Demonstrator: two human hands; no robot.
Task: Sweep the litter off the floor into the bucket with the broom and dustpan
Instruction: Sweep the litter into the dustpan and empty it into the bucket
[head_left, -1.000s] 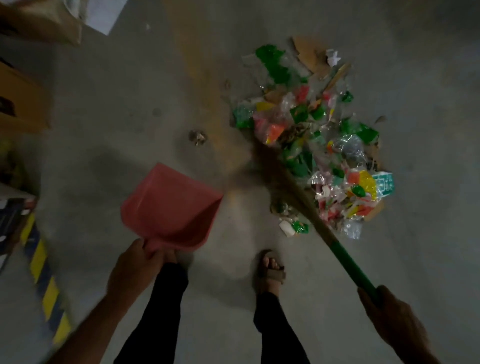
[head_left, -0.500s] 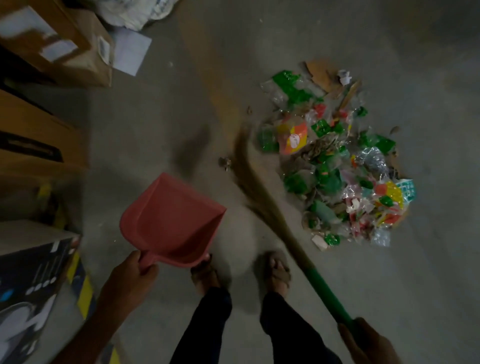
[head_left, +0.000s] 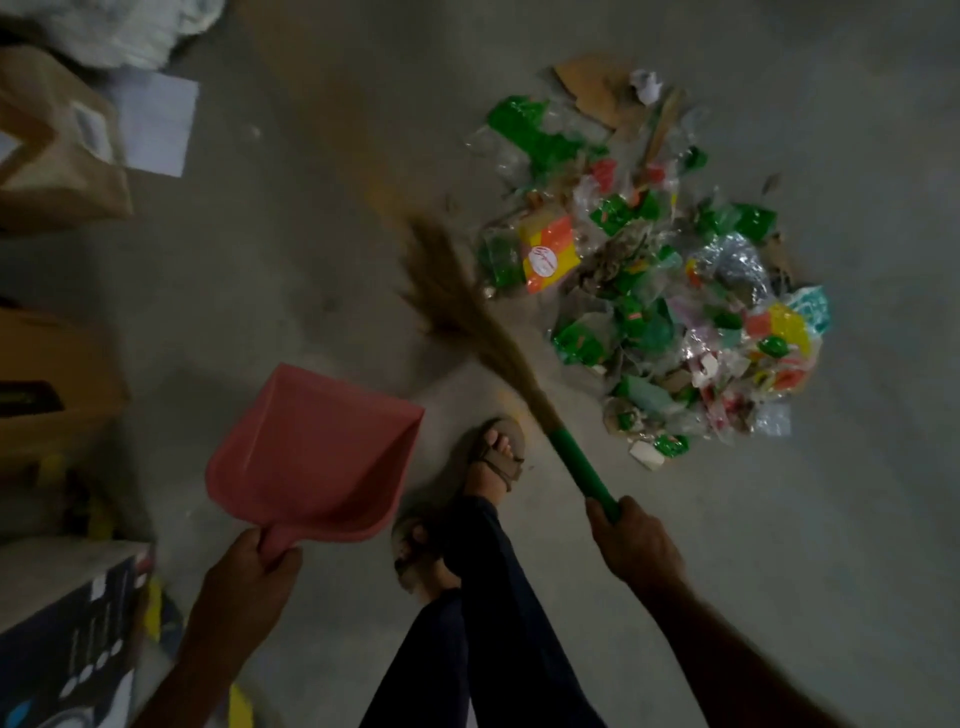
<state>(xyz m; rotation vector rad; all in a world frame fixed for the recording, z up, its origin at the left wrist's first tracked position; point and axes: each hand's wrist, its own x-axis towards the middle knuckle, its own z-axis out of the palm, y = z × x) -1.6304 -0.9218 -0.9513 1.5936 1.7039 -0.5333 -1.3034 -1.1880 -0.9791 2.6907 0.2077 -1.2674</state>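
Observation:
A heap of litter, mostly green, orange and clear wrappers with cardboard scraps, lies on the grey concrete floor at the upper right. My right hand grips the green handle of a grass broom, whose brown bristles reach up and left, just left of the heap's edge. My left hand holds the handle of a pink dustpan, which hangs tilted above the floor at the lower left, apart from the litter. No bucket is in view.
Cardboard boxes stand along the left edge, with a white sheet of paper beside them and a dark printed box at the bottom left. My sandalled feet stand between the dustpan and the broom.
The broom has swung from across the heap to its left edge. The loose scrap left of the heap is gone from sight. My feet have stepped forward and the view has shifted.

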